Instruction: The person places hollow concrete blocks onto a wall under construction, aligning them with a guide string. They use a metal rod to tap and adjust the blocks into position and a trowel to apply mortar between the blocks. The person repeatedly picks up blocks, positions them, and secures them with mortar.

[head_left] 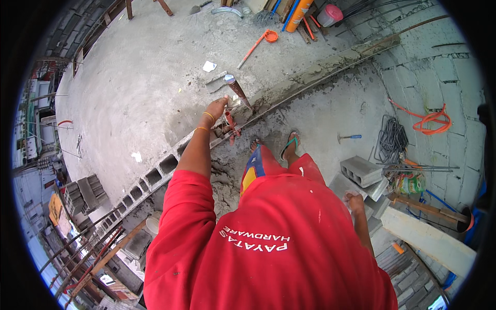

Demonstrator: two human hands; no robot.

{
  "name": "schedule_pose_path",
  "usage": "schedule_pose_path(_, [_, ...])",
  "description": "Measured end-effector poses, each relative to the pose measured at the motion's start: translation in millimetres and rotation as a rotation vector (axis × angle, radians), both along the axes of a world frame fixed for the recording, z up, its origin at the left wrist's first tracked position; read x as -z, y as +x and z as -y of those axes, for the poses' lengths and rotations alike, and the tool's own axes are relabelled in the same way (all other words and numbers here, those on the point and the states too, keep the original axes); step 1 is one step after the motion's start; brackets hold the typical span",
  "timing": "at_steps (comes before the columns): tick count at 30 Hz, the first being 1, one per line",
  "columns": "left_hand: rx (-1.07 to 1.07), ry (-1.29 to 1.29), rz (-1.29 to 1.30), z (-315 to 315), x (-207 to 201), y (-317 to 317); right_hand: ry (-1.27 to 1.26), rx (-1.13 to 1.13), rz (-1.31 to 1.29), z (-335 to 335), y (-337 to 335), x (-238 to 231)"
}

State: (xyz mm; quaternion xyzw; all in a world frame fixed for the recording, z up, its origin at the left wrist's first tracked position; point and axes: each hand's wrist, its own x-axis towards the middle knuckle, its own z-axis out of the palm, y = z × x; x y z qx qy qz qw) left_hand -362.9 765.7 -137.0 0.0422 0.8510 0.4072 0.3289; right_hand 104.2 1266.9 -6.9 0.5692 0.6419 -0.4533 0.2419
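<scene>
My left hand (217, 107), with yellow bands at the wrist, reaches over a low row of hollow concrete blocks (168, 164). Its fingers curl beside a small pale piece; whether they hold it is unclear. Just past the fingers, a brown pipe with a whitish top (236, 92) rises at a tilt from the row. Closer to me, reddish pipe stubs (230, 123) stick out of the same row. My right hand (355, 202) hangs low with curled fingers, near stacked concrete blocks (361, 171); its grip is hidden.
Wet mortar (223, 178) lies beside the row. A mortar-topped ledge (320, 70) continues to the far right. A small blue-handled hammer (350, 137), coiled dark cable (391, 139) and orange hose (433, 122) are rightward. An orange pipe (253, 49) lies beyond the row.
</scene>
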Motion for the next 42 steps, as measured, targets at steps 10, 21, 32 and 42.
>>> schedule_pose_path(10, [-0.536, 0.224, 0.096, 19, -74, 28, -0.049, 0.146, 0.217, -6, 97, 1])
schedule_pose_path(21, [-0.643, 0.68, 0.255, -41, -145, 233, -0.095, 0.025, 0.131, -128, 152, 67])
schedule_pose_path(32, [-0.283, -0.622, 0.793, -160, -125, 465, -0.351, 0.705, 0.179, -238, 314, 207])
schedule_pose_path(42, [-0.144, -0.372, 0.257, -258, -151, 376, -0.625, 0.552, 0.142, -174, 345, 228])
